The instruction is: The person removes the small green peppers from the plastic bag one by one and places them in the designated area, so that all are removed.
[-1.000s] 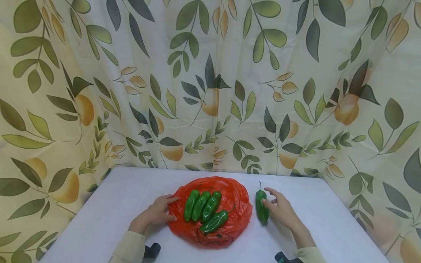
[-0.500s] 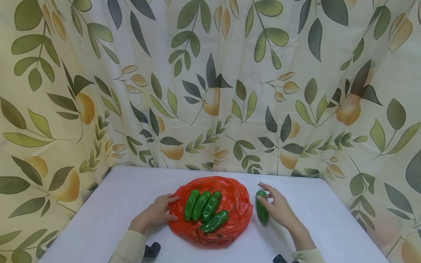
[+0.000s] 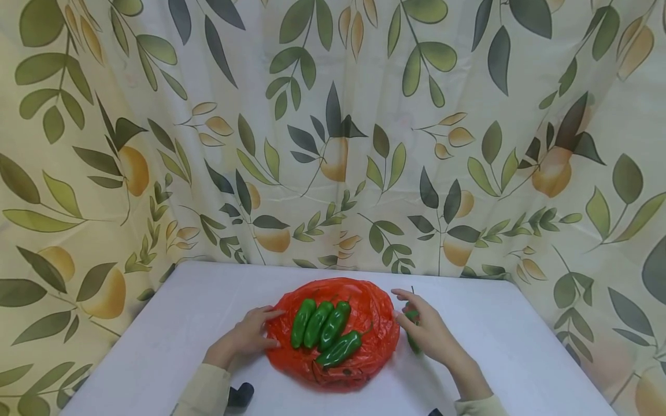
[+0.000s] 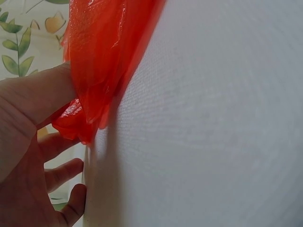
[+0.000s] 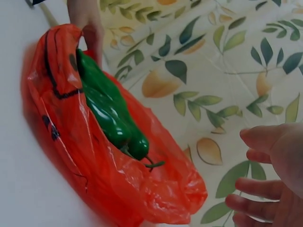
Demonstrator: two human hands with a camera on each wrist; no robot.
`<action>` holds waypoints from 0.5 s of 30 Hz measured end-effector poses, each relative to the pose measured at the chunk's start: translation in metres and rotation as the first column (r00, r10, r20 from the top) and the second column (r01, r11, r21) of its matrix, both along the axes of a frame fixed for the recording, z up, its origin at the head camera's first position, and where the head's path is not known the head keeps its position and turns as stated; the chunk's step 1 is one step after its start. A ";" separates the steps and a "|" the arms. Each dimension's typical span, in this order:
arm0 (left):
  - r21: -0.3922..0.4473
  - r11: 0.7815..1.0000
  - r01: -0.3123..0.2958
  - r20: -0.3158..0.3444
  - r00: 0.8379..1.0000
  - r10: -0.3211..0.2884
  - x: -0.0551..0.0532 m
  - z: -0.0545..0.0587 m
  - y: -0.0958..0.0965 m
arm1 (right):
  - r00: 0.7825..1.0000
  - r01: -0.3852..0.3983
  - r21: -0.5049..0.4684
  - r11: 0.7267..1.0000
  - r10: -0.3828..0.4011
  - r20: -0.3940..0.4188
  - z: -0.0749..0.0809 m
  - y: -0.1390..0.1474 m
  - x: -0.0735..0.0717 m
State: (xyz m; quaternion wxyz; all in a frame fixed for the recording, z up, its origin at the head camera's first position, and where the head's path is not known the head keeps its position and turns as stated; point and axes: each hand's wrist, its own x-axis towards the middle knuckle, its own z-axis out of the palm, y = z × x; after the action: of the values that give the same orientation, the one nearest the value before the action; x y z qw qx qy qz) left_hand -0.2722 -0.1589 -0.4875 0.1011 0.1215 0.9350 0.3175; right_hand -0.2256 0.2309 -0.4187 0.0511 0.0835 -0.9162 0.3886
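A red plastic bag [image 3: 372,346] lies spread on the table with its rim raised, and several green peppers [image 3: 335,326] lie in it. My left hand [image 3: 248,334] touches the bag's left edge, thumb and fingers spread apart. In the left wrist view, my thumb [image 4: 52,90] is against the red plastic. Just off the bag's right edge is my right hand [image 3: 426,326], fingers extended and holding nothing. It partly covers a single green pepper [image 3: 413,344] on the table. The right wrist view shows my right hand [image 5: 274,184] apart from the bag.
A white table [image 3: 208,289] carries everything. Behind and beside it hangs a leaf-and-fruit patterned curtain [image 3: 333,144]. Dark wrist devices [image 3: 241,396] show near both forearms.
My right hand has moved left from the single pepper toward the bag's right edge, leaving that pepper on the table. The left hand and bag stay put.
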 end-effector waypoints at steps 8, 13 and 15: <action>0.002 1.000 0.001 -0.005 1.000 -0.001 0.000 0.000 -0.001 | 0.996 -0.074 -0.028 0.997 0.075 0.045 -0.002 -0.018 0.004; 0.006 1.000 0.010 -0.009 1.000 -0.010 -0.001 -0.001 -0.001 | 0.989 -0.128 -0.047 0.991 0.131 0.067 -0.005 -0.026 0.007; 0.007 1.000 0.011 -0.009 1.000 -0.011 -0.002 -0.002 -0.001 | 0.986 -0.152 -0.047 0.987 0.155 0.065 -0.006 -0.029 0.008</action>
State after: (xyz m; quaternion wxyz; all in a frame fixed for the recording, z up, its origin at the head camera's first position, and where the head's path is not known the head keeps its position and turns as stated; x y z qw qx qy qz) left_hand -0.2738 -0.1598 -0.4890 0.0981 0.1284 0.9336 0.3198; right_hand -0.2171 0.2023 -0.4247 -0.0086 0.1395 -0.8999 0.4130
